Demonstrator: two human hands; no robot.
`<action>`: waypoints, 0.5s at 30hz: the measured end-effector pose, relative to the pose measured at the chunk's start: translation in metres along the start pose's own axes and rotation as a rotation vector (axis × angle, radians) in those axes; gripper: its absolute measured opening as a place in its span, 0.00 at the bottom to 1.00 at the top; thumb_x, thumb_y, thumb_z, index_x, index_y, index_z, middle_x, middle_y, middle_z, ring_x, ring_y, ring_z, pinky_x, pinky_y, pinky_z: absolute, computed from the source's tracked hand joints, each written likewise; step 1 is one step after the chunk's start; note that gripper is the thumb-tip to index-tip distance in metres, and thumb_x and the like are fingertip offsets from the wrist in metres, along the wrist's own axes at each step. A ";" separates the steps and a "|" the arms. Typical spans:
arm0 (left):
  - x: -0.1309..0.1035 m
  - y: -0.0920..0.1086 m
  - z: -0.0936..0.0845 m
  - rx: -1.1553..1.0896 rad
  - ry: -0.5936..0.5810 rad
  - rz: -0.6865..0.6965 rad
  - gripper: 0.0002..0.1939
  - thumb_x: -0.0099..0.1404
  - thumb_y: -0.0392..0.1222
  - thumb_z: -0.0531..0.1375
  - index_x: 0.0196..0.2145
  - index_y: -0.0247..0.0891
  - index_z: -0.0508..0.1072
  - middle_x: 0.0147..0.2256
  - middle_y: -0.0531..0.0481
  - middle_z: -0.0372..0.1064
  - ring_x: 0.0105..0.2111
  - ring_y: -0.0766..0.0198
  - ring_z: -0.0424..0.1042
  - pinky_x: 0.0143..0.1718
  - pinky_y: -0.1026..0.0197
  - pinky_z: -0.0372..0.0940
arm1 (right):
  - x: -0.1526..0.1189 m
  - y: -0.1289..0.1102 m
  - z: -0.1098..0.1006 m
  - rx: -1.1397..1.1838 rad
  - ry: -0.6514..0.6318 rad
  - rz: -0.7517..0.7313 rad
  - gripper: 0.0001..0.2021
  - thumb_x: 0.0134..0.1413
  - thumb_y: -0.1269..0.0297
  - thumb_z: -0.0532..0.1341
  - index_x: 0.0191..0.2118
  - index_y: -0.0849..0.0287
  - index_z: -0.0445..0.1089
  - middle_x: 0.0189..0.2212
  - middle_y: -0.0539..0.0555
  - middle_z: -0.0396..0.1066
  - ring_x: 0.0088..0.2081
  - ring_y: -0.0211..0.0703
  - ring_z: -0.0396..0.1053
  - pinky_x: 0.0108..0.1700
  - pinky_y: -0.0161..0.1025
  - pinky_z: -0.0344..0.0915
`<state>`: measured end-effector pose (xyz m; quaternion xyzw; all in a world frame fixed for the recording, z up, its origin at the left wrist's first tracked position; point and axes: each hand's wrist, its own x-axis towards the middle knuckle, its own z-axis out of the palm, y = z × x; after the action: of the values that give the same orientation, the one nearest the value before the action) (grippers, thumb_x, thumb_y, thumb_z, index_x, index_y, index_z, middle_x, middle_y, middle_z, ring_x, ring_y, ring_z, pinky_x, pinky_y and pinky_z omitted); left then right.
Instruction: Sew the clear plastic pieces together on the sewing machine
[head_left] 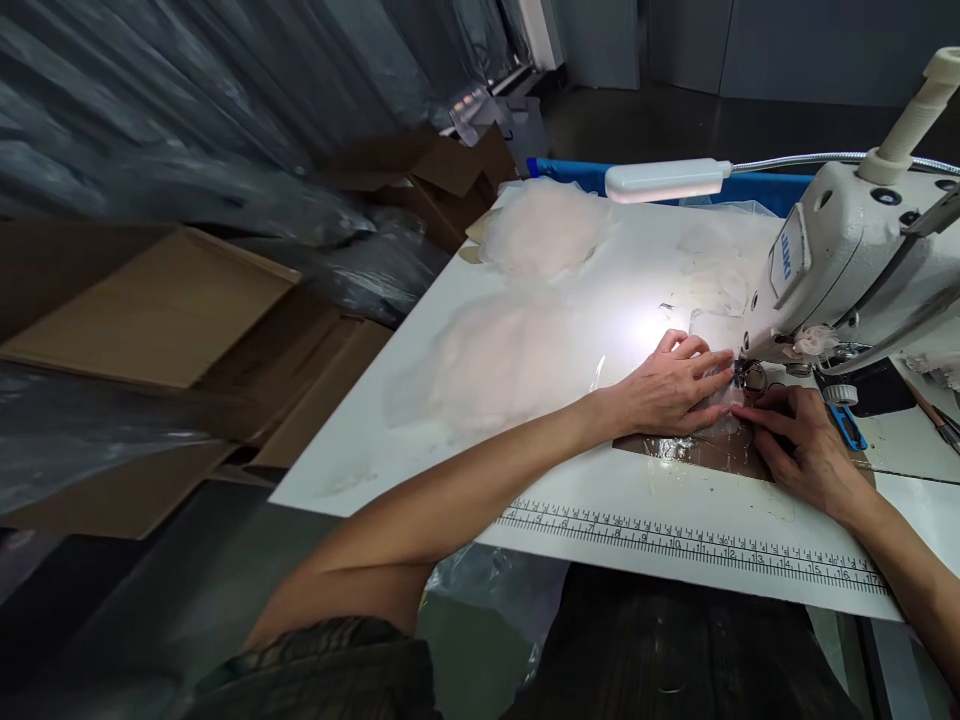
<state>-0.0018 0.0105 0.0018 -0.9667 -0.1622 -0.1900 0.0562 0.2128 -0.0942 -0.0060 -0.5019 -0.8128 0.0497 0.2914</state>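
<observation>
A white sewing machine (821, 265) stands at the right of the white table. Beside its needle, my left hand (679, 385) lies with fingers spread on a piece of thin, sheer white fabric (716, 328). Close in front of the presser foot, my right hand (802, 445) has its thumb and forefinger together at the fabric's near edge. What is pinched there is too small to make out clearly. Under both hands is a brown, shiny plate (697, 452) on the tabletop.
Two pale, fluffy fabric piles, one far (547, 228) and one nearer (487, 365), lie on the table (352, 470). A lamp (664, 181) shines above. Blue snips (847, 428) lie right of my hands. A printed ruler (675, 545) lines the front edge; cardboard boxes (150, 310) stand left.
</observation>
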 end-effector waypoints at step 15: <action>-0.002 0.004 0.001 -0.199 0.118 0.310 0.11 0.68 0.38 0.54 0.36 0.35 0.76 0.38 0.46 0.77 0.32 0.62 0.71 0.37 0.57 0.64 | -0.004 0.003 0.001 -0.029 -0.025 0.044 0.18 0.61 0.65 0.53 0.49 0.51 0.78 0.40 0.59 0.69 0.41 0.50 0.65 0.45 0.54 0.69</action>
<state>-0.0014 0.0063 0.0000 -0.9680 0.0118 -0.2507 -0.0018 0.2156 -0.0961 -0.0094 -0.5232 -0.8057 0.0508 0.2728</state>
